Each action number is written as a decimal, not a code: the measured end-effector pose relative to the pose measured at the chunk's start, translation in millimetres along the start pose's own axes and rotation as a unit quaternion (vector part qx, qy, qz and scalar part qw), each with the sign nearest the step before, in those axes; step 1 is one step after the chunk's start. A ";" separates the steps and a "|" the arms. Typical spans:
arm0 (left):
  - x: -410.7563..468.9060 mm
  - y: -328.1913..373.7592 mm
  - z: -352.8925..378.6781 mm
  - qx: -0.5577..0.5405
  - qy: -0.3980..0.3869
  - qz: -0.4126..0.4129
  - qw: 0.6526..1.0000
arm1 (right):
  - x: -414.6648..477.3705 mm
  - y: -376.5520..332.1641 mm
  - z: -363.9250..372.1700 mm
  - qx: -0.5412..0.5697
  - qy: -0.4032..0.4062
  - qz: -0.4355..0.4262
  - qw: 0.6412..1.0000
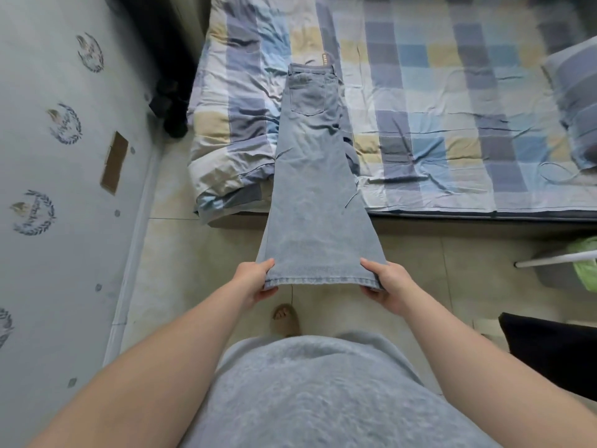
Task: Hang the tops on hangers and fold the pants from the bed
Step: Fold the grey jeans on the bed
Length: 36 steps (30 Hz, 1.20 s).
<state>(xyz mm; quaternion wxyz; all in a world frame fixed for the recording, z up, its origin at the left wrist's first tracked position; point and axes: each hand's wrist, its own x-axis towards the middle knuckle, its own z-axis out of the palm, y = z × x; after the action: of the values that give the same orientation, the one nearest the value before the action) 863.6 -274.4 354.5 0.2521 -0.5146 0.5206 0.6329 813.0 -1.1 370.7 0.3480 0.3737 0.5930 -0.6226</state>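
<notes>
Jeans (315, 176) stretch from bed (452, 101) to left hand (255, 281) and right hand (386, 282).

Grips the near hem of light-blue jeans (310, 176) at both corners — left hand (255, 281) on the left one, right hand (389, 282) on the right, thumbs on top. Folded leg on leg, stretched from the hands over the tiled floor (174, 240) to the checked bed (452, 108), waistband lying far on the sheet, back pocket up. Far right, a pillow (575, 101) in matching checks.
</notes>
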 end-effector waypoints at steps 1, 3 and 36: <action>-2.1 -6.0 -1.8 0.006 -0.001 0.002 1.000 | -2.9 6.6 -1.6 0.002 0.001 0.000 1.000; -5.8 -21.3 -5.2 0.019 -0.003 0.005 1.000 | -8.7 22.6 -7.2 -0.002 0.001 0.002 1.000; -16.2 56.8 68.9 -0.150 0.016 0.057 0.987 | 12.9 -63.3 -29.1 0.036 0.021 -0.035 0.999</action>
<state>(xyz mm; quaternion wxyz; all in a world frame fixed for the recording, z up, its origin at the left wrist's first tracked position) 793.8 -226.4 387.0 0.1274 -0.5263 0.4525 0.7085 752.9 31.6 389.2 0.2998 0.3776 0.5903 -0.6473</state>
